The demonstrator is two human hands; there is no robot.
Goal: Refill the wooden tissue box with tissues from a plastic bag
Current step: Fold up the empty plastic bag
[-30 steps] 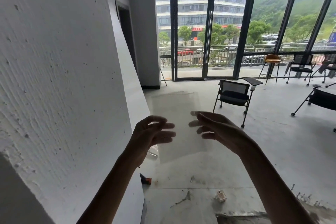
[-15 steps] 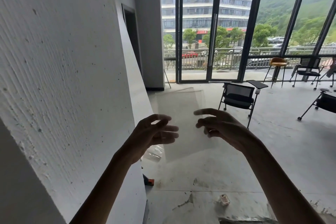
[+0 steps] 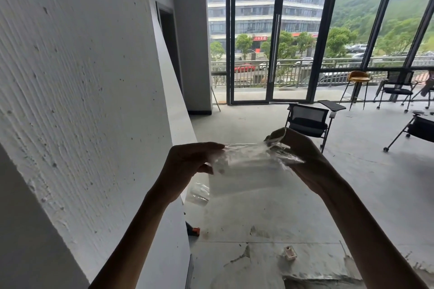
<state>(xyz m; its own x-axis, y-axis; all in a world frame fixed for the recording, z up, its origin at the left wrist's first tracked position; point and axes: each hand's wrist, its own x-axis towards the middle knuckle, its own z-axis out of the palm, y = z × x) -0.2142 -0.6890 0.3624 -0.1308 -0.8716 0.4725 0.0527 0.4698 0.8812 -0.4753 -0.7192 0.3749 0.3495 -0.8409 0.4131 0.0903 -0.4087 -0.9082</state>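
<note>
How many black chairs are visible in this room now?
3. One black chair stands mid-room, one is beside the orange stool near the glass, and one is cut by the right edge. More may be hidden there.

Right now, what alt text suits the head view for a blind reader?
Left hand and right hand each grip one end of a crumpled clear plastic bag, held above a concrete floor beside a white wall; glass doors and chairs lie beyond.

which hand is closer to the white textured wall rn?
Left. The left hand pinches the clear plastic bag right beside the white wall. The right hand grips the bag's other end, farther out over the floor.
</note>
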